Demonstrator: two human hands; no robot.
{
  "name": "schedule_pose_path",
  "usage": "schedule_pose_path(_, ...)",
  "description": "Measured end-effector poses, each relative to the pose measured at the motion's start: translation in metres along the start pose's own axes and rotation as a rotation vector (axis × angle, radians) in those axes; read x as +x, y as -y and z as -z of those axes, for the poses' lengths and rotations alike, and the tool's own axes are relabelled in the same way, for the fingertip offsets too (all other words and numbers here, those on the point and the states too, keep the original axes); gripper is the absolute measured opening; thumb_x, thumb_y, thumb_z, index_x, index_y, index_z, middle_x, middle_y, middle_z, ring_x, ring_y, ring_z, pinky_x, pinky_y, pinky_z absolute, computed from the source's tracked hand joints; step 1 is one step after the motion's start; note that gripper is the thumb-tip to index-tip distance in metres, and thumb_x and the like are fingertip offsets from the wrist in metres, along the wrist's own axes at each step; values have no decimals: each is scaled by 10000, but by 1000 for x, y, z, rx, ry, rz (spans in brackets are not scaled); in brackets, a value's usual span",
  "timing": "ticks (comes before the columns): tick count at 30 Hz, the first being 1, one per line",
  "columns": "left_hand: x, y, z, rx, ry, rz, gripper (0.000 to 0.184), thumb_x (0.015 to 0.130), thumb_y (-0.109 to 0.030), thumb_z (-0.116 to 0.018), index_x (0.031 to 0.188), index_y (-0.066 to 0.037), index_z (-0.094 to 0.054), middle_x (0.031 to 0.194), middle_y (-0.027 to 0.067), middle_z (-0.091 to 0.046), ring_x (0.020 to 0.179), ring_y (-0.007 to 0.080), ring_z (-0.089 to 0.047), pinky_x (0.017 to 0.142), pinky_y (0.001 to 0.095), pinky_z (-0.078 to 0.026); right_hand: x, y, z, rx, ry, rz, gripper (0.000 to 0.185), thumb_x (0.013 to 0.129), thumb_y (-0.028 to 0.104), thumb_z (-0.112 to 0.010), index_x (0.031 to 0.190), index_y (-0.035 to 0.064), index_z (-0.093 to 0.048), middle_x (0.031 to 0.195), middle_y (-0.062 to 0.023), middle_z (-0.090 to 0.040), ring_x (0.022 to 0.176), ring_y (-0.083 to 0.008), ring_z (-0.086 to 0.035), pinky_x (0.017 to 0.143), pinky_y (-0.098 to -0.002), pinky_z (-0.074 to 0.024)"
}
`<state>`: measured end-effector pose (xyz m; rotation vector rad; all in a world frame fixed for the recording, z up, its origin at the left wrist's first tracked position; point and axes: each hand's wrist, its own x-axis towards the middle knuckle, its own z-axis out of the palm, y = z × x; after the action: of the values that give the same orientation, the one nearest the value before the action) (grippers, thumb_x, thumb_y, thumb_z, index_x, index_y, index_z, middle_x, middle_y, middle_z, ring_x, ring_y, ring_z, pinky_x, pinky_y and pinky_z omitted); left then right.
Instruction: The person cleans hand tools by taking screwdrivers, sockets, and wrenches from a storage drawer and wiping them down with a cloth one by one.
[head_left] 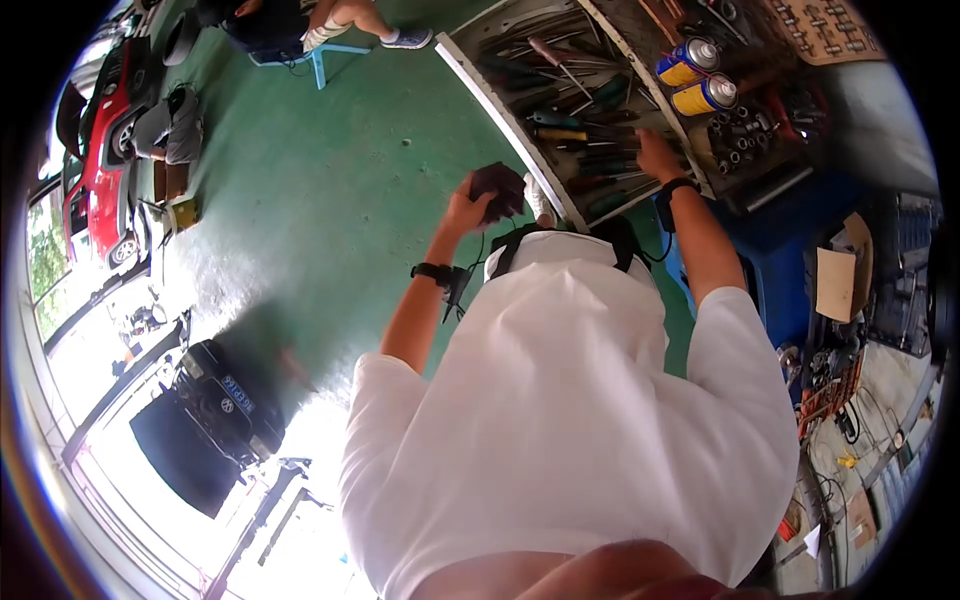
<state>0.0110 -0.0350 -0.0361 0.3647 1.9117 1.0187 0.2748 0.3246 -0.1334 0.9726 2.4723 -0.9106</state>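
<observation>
My left hand [466, 208] is closed around a dark, crumpled cloth-like item [496, 192] and hangs over the green floor, left of an open drawer [515, 150]. Inside the drawer lie many screwdrivers and other long tools, among them one with a yellow and black handle [561, 134] and one with a reddish handle [548, 52]. My right hand [657, 155] reaches over the drawer's right part, fingers down by the tools. Whether its fingertips grip anything is too small to tell. Black bands with cables are on both wrists.
Right of the drawer are two blue and yellow spray cans [704, 94], sockets [738, 138] and a blue cabinet [785, 265]. A seated person's leg [365, 18] and blue stool [320, 62] are at the top. Another person [180, 125] crouches near a red car [105, 140]; a dark car [225, 400] stands lower left.
</observation>
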Motion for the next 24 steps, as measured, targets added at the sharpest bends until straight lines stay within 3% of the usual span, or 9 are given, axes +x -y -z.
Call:
schedule_pose_path(3, -13, -4, -5, -178, 100, -79, 425, 898, -66, -687, 1300, -5, -565, 1168, 92, -689, 1065, 170, -642, 960, 328, -515, 9, -6, -1, -72, 38, -132, 486, 919, 32, -561, 1399, 28, -486, 1418, -245, -480, 1269, -440, -489, 1050, -510, -468)
schedule_pose_path(6, -27, -4, -10, -184, 5, -43, 414, 912, -58, -674, 1307, 3, -563, 1188, 85, -682, 1092, 169, -633, 987, 323, -500, 7, -15, 5, -92, 57, -205, 483, 910, 25, -578, 1387, 30, -501, 1414, -241, -485, 1272, -438, -489, 1046, -508, -477)
schedule_pose_path(8, -31, -6, -11, -257, -51, -165, 413, 910, -92, -681, 1298, -4, -572, 1161, 103, -692, 1048, 167, -650, 936, 316, -525, 6, -19, 10, -56, 72, -214, 484, 907, 26, -589, 1383, 33, -507, 1414, -238, -486, 1277, -436, -487, 1043, -510, -481)
schedule_pose_path(10, -39, -10, -12, -244, -55, -163, 396, 929, -101, -669, 1300, -3, -571, 1170, 98, -688, 1062, 163, -643, 939, 312, -522, 4, -19, 7, -153, 38, -102, 490, 908, 5, -577, 1387, 51, -483, 1321, -227, -525, 1219, -440, -498, 1025, -544, -465)
schedule_pose_path(16, -54, -8, -12, -382, -54, -168, 365, 1014, -182, -595, 1332, -5, -565, 1226, 62, -663, 1132, 145, -602, 995, 308, -478, -3, -24, -12, -173, -154, 58, 570, 870, 4, -614, 1415, 107, -484, 1293, -224, -543, 1204, -428, -518, 978, -520, -489)
schedule_pose_path(19, -56, -19, -11, -393, -35, -175, 381, 1038, -244, -571, 1328, 2, -575, 1231, 44, -659, 1143, 134, -589, 1016, 306, -452, -7, -15, 0, -136, -91, 122, 547, 897, 48, -617, 1427, 104, -491, 1292, -206, -550, 1144, -415, -552, 917, -522, -511)
schedule_pose_path(24, -49, -20, 0, -224, -19, -175, 415, 1056, -325, -535, 1264, 24, -619, 1210, 42, -666, 1110, 121, -591, 994, 307, -458, 1, -22, -20, -98, -200, 80, 490, 882, 34, -610, 1361, 99, -530, 1203, -199, -584, 1111, -399, -564, 902, -524, -511)
